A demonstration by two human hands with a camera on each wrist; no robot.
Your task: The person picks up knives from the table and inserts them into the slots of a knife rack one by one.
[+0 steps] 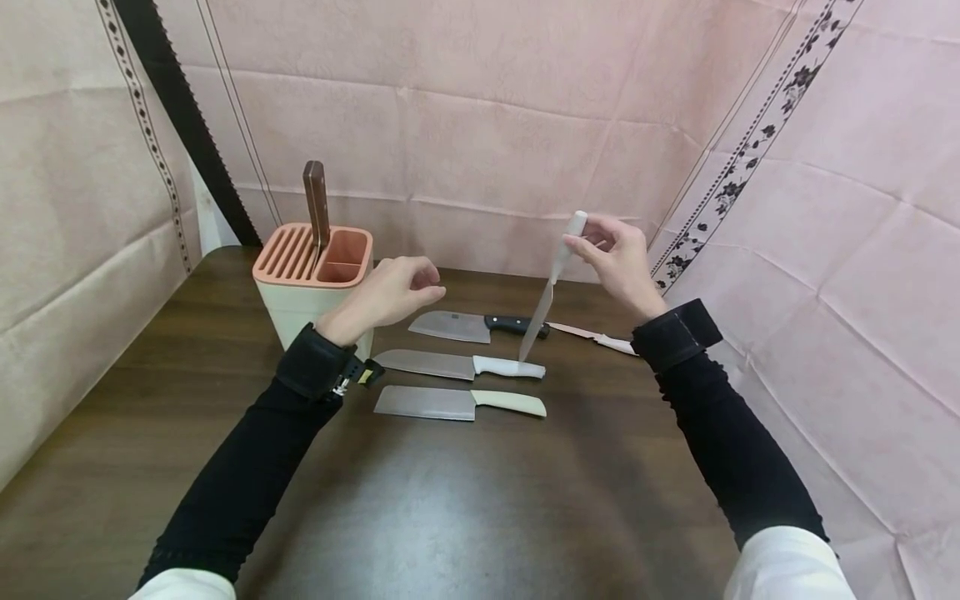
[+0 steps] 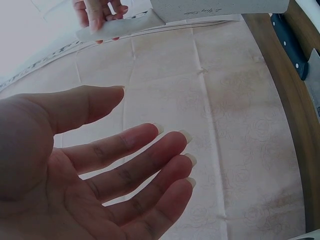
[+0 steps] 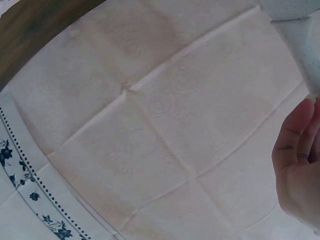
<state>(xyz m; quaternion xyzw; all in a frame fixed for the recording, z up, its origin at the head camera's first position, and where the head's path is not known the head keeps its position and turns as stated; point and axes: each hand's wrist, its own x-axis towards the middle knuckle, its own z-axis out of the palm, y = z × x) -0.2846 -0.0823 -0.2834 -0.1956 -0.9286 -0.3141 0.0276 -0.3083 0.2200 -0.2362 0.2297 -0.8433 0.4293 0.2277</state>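
A green-handled cleaver [image 1: 435,403] lies just below the frame's centre. Beyond it, left of centre, the left hand [image 1: 386,292] hovers, relaxed; right of centre, the right hand [image 1: 618,254] pinches a knife [image 1: 542,308] by its handle, blade slanting down-left below the grip.

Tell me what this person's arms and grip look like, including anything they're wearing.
The left grip and right grip are bare, without gloves. Close-fitting black sleeves cover the forearms, with white sleeves higher up. Wide black wristbands wrap both wrists; the left one has a small yellow mark near its edge.
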